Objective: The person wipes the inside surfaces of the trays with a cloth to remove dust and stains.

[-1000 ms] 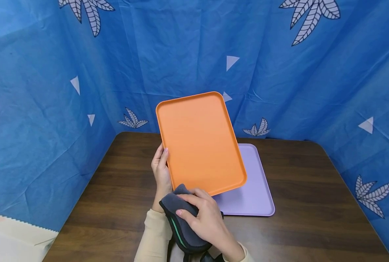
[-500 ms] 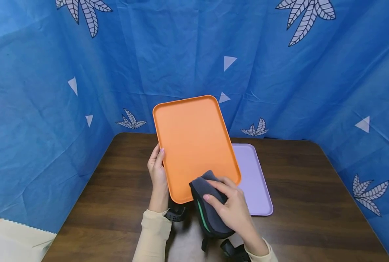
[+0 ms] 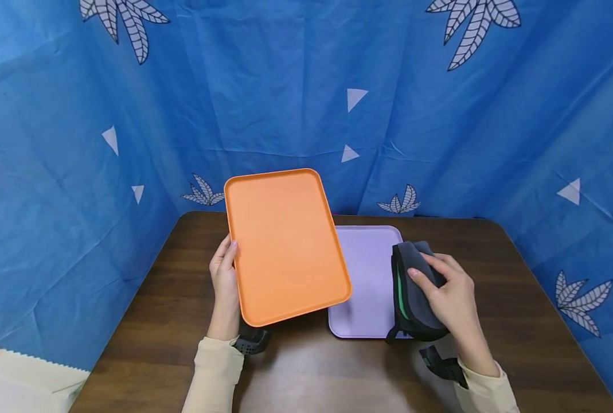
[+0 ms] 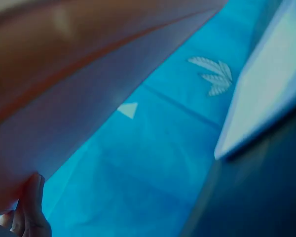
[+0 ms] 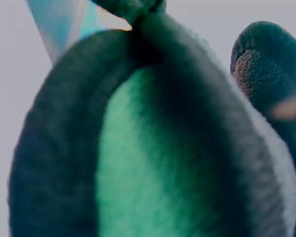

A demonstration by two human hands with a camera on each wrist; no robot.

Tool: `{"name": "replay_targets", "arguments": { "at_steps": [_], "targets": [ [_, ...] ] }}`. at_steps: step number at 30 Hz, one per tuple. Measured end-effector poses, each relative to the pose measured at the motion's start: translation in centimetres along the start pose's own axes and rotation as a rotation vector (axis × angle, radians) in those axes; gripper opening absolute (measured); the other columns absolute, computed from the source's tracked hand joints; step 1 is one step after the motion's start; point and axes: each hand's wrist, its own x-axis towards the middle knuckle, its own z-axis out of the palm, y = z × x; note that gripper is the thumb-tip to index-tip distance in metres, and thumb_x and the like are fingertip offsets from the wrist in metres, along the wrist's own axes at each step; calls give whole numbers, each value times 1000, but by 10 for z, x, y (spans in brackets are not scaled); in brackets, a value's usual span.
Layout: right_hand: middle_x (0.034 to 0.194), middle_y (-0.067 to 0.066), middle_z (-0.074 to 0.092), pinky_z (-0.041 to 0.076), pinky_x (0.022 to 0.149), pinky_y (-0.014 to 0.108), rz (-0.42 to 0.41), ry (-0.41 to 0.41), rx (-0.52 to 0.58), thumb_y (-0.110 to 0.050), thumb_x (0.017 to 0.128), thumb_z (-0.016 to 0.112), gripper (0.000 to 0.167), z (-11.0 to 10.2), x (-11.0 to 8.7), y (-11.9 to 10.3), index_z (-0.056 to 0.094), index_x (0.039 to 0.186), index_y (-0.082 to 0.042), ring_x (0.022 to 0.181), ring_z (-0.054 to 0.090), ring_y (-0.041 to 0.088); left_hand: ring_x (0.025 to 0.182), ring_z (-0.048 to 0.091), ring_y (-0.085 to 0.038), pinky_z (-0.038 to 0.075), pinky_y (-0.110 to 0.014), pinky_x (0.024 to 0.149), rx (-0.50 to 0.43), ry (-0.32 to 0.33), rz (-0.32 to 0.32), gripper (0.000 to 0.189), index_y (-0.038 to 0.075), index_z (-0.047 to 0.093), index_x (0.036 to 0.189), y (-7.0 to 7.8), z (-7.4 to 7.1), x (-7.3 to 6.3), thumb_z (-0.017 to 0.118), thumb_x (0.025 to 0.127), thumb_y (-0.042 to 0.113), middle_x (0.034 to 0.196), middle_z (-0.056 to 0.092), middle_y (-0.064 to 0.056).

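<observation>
In the head view my left hand (image 3: 225,278) grips the left edge of an orange tray (image 3: 288,246), which is raised and tilted with its flat inside facing me. My left fingers (image 4: 33,205) show at that tray's edge in the left wrist view. My right hand (image 3: 453,292) pinches a folded dark grey fabric item (image 3: 417,295) with black edging, a strap and a green inside; its exact kind is unclear. The green lining (image 5: 138,182) fills much of the right wrist view. A purple tray (image 3: 365,275) lies on the table, partly covered from view by the orange tray and the fabric.
The dark wooden table (image 3: 533,321) extends to both sides of the trays. A blue patterned curtain (image 3: 265,86) hangs behind and around it. A black wrist device (image 3: 252,341) sits by the left cuff, another (image 3: 442,364) by the right.
My right hand has carried the folded fabric right, away from the orange tray to the purple tray's right edge. My left hand has shifted the orange tray left and slightly down, uncovering more purple.
</observation>
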Motion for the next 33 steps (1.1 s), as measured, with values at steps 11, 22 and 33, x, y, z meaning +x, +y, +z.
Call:
{"name": "replay_targets", "arguments": {
  "at_steps": [11, 22, 33],
  "targets": [
    [121, 28, 59, 42, 86, 49, 108, -15, -101, -23, 90, 70, 45, -14, 28, 54, 63, 121, 9, 110, 54, 45, 86, 66, -7, 54, -20, 79, 118, -25, -128, 44, 0, 49, 140, -1, -32, 15, 52, 101, 20, 98, 70, 6],
    [126, 32, 54, 39, 93, 59, 255, -162, -206, -33, 95, 62, 54, -10, 37, 95, 57, 129, 9, 113, 49, 49, 88, 65, -4, 53, -19, 81, 220, -3, -268, 47, 3, 44, 144, -23, -61, 28, 50, 102, 24, 95, 70, 12],
    [132, 35, 49, 38, 94, 63, 291, -249, -278, -40, 95, 59, 59, -4, 41, 121, 54, 133, 6, 117, 46, 55, 86, 65, -3, 53, -19, 78, 262, -20, -326, 47, 2, 43, 144, -38, -75, 41, 50, 103, 23, 92, 69, 12]
  ]
}}
